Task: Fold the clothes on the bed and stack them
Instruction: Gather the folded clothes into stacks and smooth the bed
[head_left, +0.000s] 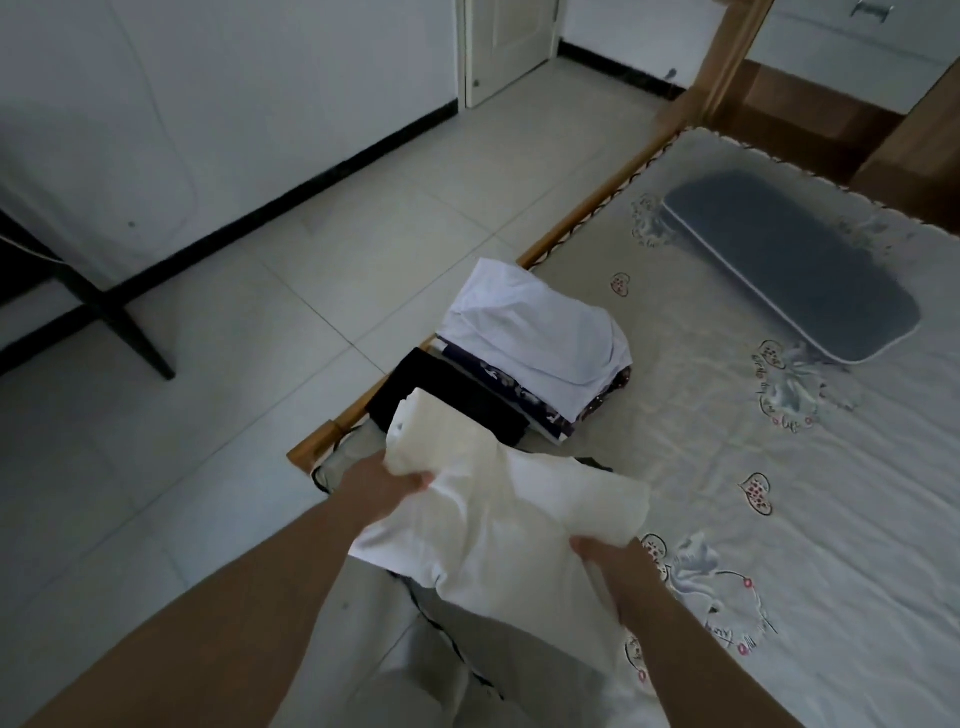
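Hands: left hand (387, 480) and right hand (610, 558) each grip a cream garment (498, 525), fingers curled into the cloth at opposite sides — the piece held above the near left corner of the bed (779, 519).
Garment: partly folded and bunched, one end rolled up toward the left edge of the bed, a lower flap hanging loose.
Beneath: more grey-white cloth (519, 675) lies under the hands at the near edge; whether it is clothing or bedding cannot be told.
Stack: just beyond the hands, a black folded piece (447, 395), then a pile of patterned dark items topped by a white garment (535, 332), hard against the bed's left edge.
Far: a grey pillow (789, 265) near the head end, well apart.
Risk: the stack sits at the very edge — a careless set-down could tip it to the floor (260, 312); the loose flap could undo the fold.
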